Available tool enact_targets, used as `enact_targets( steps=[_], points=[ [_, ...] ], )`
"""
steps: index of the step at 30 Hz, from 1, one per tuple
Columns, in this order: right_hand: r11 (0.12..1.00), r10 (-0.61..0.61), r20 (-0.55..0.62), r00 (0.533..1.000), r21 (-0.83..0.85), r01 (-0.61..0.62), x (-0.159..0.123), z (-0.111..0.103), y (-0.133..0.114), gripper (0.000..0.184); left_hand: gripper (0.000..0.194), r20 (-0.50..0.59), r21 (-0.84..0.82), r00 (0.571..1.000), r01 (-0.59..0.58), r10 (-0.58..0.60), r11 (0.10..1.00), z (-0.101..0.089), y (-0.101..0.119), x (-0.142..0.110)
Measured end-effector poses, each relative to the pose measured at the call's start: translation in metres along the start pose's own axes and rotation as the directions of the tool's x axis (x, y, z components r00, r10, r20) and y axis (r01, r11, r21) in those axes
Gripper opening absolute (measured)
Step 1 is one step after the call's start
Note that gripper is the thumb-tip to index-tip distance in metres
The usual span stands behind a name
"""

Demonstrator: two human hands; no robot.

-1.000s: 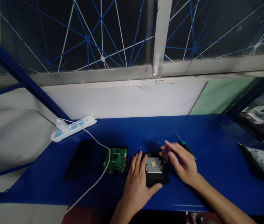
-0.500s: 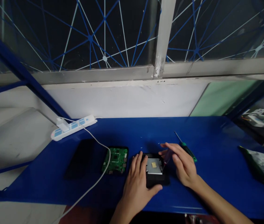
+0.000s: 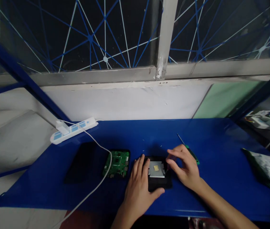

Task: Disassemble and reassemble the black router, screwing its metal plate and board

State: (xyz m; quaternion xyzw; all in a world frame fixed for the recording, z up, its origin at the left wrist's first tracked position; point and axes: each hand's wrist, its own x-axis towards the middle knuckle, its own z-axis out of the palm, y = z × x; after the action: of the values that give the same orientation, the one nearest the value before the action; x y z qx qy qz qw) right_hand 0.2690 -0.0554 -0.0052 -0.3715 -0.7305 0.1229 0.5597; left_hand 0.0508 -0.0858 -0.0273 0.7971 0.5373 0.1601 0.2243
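Observation:
A black case part (image 3: 160, 184) lies on the blue table, with a silver metal plate (image 3: 152, 173) set in it and a small yellowish pad (image 3: 156, 168) on the plate. Flat along the case's left edge rests my left hand (image 3: 139, 187), its fingers stretched out and thumb spread. My right hand (image 3: 185, 165) pinches the dark purplish handle of a screwdriver (image 3: 170, 158) over the plate's right edge. The screwdriver's tip is hard to make out. Left of my left hand sits a green circuit board (image 3: 117, 162) in a black shell.
Behind my right hand lies a green-handled screwdriver (image 3: 192, 154). A white power strip (image 3: 75, 129) with a plug stands at the back left, and its white cable (image 3: 99, 183) crosses the circuit board. A silvery bag (image 3: 268, 168) is at the right. A dark flat panel (image 3: 80, 163) lies left.
The fingers of my right hand have closed more tightly round the screwdriver handle, turning slightly. My left hand keeps its place on the case. The whole view has shifted a little.

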Motion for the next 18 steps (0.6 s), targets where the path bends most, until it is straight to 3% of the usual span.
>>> enact_targets(
  steps=[4, 8, 13, 18],
  points=[
    [1.000, -0.004, 0.050, 0.999, 0.011, 0.004, 0.0001, -0.0019, -0.0026, 0.040, 0.097, -0.010, -0.007, 1.000, -0.012, 0.012, 1.000, 0.0022, -0.0021, 0.0000],
    [0.998, 0.054, 0.092, 0.994, 0.038, -0.058, -0.0014, -0.0013, -0.0048, 0.051, 0.098, -0.004, -0.011, 1.000, -0.006, 0.006, 1.000, 0.0026, -0.0022, -0.0002],
    [0.999, 0.038, 0.029, 0.999, 0.030, -0.038, -0.0049, 0.0021, 0.0001, 0.058, 0.097, -0.001, -0.015, 1.000, -0.002, 0.002, 1.000, 0.0008, -0.0005, -0.0003],
    [1.000, -0.026, 0.008, 1.000, -0.001, 0.026, -0.0055, 0.0012, 0.0032, 0.048, 0.097, 0.039, 0.002, 0.999, 0.017, -0.017, 1.000, -0.0006, 0.0013, -0.0001]
  ],
)
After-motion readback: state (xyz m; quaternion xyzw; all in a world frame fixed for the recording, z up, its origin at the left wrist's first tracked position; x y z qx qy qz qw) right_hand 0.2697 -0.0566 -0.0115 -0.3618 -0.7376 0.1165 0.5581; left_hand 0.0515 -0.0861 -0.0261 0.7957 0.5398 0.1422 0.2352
